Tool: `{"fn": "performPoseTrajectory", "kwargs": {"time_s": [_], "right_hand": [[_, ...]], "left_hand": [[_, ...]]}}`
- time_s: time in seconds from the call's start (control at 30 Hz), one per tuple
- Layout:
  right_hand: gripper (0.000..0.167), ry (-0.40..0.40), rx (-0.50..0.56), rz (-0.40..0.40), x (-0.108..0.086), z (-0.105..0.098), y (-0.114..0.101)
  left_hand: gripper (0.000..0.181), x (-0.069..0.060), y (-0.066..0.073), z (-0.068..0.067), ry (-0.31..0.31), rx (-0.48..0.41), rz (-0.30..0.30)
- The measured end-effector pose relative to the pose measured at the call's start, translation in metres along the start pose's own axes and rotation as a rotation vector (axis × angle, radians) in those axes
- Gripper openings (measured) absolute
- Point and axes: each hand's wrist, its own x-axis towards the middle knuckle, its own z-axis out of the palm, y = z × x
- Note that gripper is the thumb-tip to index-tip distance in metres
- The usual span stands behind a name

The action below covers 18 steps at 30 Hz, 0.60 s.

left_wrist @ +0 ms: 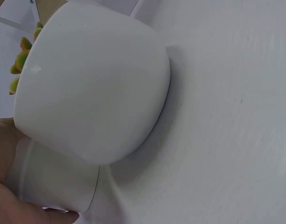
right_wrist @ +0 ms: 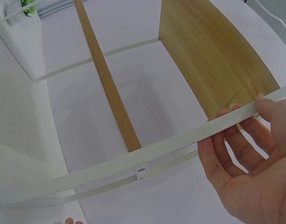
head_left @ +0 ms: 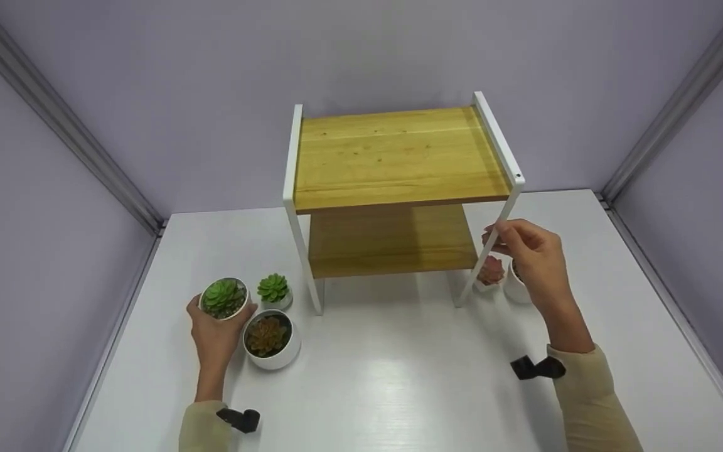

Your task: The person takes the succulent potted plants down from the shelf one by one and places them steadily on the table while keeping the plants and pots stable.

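Note:
My left hand (head_left: 217, 333) grips a white pot with a green succulent (head_left: 223, 297), its fingers and thumb on either side of the rim. In the left wrist view that held pot (left_wrist: 59, 177) is partly behind a larger white pot (left_wrist: 96, 84). Beside it stand a small green succulent (head_left: 273, 287) and a white pot with a brownish succulent (head_left: 267, 336). On the right, my right hand (head_left: 534, 257) pinches the front white upright (right_wrist: 180, 140) of a two-tier wooden shelf (head_left: 393, 157), just below the top board.
Behind my right hand, a pink succulent (head_left: 491, 270) and a partly hidden white pot (head_left: 516, 285) stand by the shelf's right leg. The lower wooden board (head_left: 393, 245) sits under the top one. Pale walls enclose the white table (head_left: 393, 383) at the back and sides.

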Motion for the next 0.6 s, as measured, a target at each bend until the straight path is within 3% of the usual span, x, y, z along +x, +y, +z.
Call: {"fn": "performPoseTrajectory", "kwargs": {"time_s": [0.33,0.6], "right_hand": [[0.032,0.006,0.03,-0.028,0.002,0.0002,0.003],[0.035,0.012,0.04,-0.015,0.0025,-0.0032,0.0019]], "left_hand": [[0.123,-0.0021,-0.0004,-0.001,-0.028,-0.004,0.021],[0.126,-0.0035,0.0028,-0.0038,-0.039,0.037,0.0]]}}
